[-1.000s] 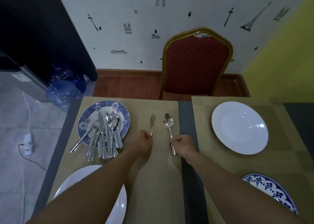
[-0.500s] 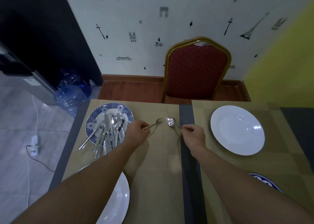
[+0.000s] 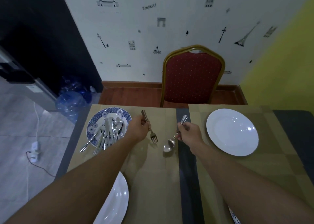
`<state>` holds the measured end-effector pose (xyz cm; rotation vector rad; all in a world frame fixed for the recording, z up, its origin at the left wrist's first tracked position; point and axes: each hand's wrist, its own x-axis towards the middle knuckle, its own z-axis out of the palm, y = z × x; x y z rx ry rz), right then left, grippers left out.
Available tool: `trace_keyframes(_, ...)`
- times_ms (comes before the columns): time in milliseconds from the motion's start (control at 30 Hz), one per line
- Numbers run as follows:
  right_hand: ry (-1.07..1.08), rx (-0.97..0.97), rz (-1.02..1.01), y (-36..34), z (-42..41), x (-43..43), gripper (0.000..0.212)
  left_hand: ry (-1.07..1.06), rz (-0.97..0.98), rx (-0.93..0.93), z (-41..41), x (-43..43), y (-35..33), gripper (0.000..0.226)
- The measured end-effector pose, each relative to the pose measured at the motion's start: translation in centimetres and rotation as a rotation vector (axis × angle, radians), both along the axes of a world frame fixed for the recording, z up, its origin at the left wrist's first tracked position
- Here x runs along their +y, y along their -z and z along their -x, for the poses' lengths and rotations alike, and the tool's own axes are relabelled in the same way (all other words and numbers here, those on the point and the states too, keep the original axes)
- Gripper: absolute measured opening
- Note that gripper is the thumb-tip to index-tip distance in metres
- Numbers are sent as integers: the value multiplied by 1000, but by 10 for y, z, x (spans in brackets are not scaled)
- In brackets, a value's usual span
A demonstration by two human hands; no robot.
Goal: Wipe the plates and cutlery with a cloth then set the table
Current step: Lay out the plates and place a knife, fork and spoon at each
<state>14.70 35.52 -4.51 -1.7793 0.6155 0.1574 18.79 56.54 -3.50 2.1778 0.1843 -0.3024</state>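
My left hand point(image 3: 138, 130) grips a silver fork point(image 3: 153, 135) by its handle, tines pointing toward me just above the tan placemat point(image 3: 153, 172). My right hand point(image 3: 188, 132) holds a silver spoon point(image 3: 169, 146) by its handle, bowl turned toward me and low over the mat. A blue patterned plate point(image 3: 95, 123) at the far left carries several pieces of cutlery point(image 3: 108, 133). One white plate point(image 3: 232, 132) lies on the right placemat. Another white plate point(image 3: 115, 201) sits near me, partly hidden by my left arm. No cloth is in view.
A red chair with a gold frame point(image 3: 192, 77) stands at the table's far side. A blue patterned plate's rim point(image 3: 235, 218) shows at the bottom right. Blue water bottles point(image 3: 71, 101) and a white power strip point(image 3: 35, 149) are on the floor to the left.
Both hands lifted the fork and spoon off the mat and turned them around, so tines and bowl now point toward me. The camera view tilted up.
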Motion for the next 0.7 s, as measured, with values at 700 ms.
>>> trace_keyframes(700,-235,167,260,51,-31,11,20,167,-141,222,-2,-29,49,30)
